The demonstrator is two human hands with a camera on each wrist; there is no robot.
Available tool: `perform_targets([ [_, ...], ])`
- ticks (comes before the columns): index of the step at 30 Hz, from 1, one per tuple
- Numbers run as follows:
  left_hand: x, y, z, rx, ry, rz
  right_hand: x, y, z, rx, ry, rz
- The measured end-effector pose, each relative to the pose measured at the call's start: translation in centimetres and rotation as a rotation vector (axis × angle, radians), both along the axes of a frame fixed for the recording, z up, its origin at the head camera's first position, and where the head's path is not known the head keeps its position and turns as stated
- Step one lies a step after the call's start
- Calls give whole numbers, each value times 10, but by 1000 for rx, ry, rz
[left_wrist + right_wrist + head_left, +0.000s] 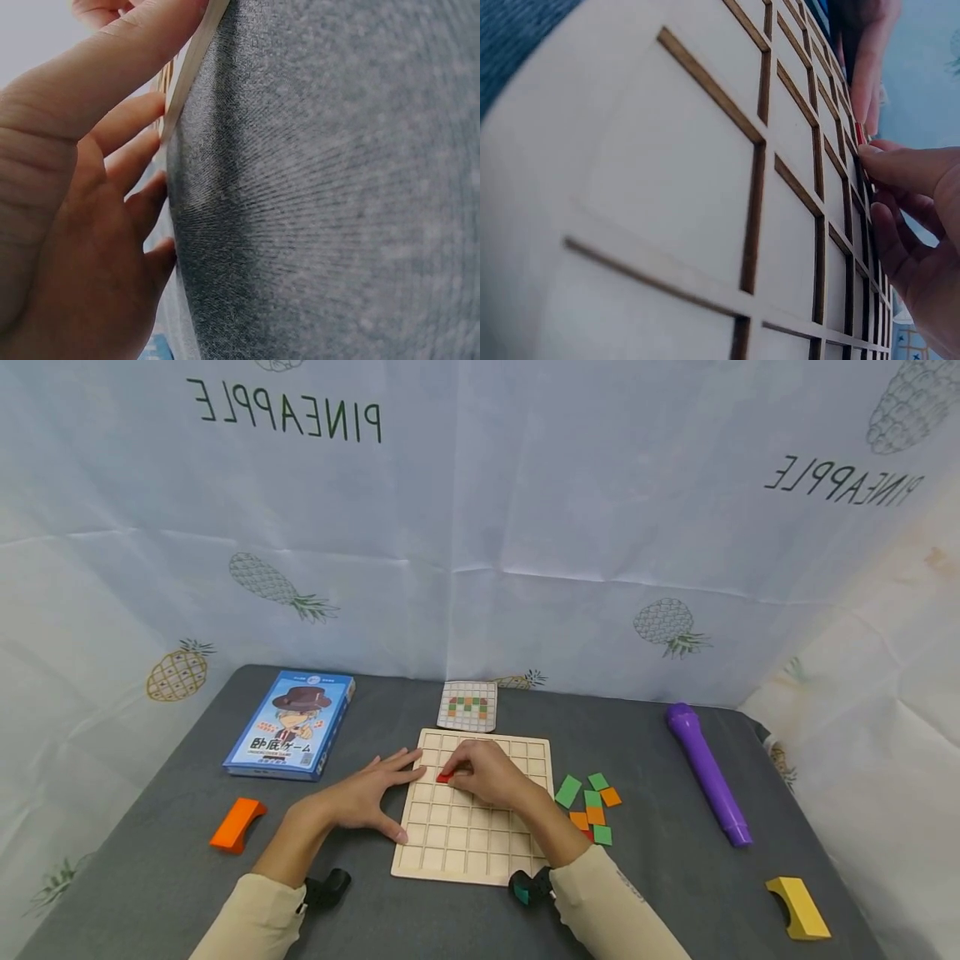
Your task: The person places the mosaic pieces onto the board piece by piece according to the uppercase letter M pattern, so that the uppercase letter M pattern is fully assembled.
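A light wooden grid board [435, 858] lies on the dark table. My right hand [489, 772] is over its upper left part and pinches a red tile [444, 777] between thumb and fingers. In the right wrist view the red tile [859, 133] shows at the thumb tip, close to the grid. My left hand [367, 797] is spread at the board's left edge, thumb near the lower part and fingertips on the upper left rim. The left wrist view has the thumb and fingers along the board's edge [196, 64].
Loose green, orange and red tiles [567, 791] lie right of the board. Behind it is a small pattern card [468, 706]. A blue game box [291, 724] and orange block [237, 824] are left; a purple microphone [708, 774] and yellow block [798, 908] are right.
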State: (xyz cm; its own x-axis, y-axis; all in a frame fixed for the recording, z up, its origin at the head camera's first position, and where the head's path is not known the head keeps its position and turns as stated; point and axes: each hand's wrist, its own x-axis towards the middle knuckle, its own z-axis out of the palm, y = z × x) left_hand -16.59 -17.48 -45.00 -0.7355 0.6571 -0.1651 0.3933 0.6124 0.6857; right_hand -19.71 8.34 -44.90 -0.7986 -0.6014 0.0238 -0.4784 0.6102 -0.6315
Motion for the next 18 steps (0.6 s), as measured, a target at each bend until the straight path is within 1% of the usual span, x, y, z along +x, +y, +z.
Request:
perform_targets([
  [5,0,0,1,-13,15,1,0,-1,1,4,1,2],
  [12,0,1,1,-24,7,6,-1,0,-1,-12,-4,6],
  [18,0,2,2,-30,-10,13,-2,4,0,-8,-48,31],
])
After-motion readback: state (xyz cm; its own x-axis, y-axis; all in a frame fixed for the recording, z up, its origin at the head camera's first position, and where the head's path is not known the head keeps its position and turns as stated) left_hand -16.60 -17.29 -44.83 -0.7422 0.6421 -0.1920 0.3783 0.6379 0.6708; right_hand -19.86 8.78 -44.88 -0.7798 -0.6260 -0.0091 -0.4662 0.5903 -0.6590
